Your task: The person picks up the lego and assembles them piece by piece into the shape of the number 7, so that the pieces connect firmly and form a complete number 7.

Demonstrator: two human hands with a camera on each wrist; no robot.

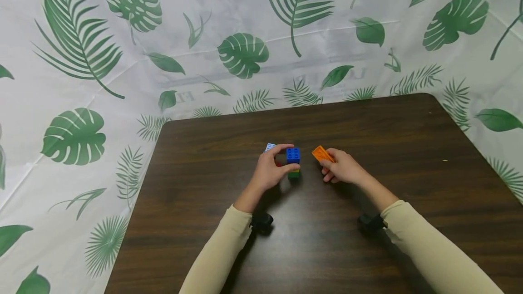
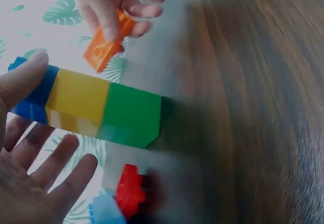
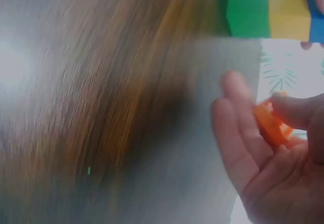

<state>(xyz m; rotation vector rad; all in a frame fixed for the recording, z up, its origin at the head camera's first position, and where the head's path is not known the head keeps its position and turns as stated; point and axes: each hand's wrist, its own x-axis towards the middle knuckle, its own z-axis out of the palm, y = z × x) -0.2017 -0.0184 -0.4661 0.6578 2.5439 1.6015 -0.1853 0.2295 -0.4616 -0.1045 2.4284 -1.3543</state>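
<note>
My left hand grips the blue block at the top of a stack, thumb on one side and fingers on the other. Under it in the left wrist view come a yellow block and a green block at the bottom. To the right, my right hand pinches an orange block between thumb and fingers, its hollow side facing up in the head view. A red block and a light blue block sit beside the stack, partly hidden behind my left hand in the head view.
The dark wooden table has its far edge beyond the blocks. Behind it hangs a white sheet printed with green leaves. A small pale mark shows on the table at the right.
</note>
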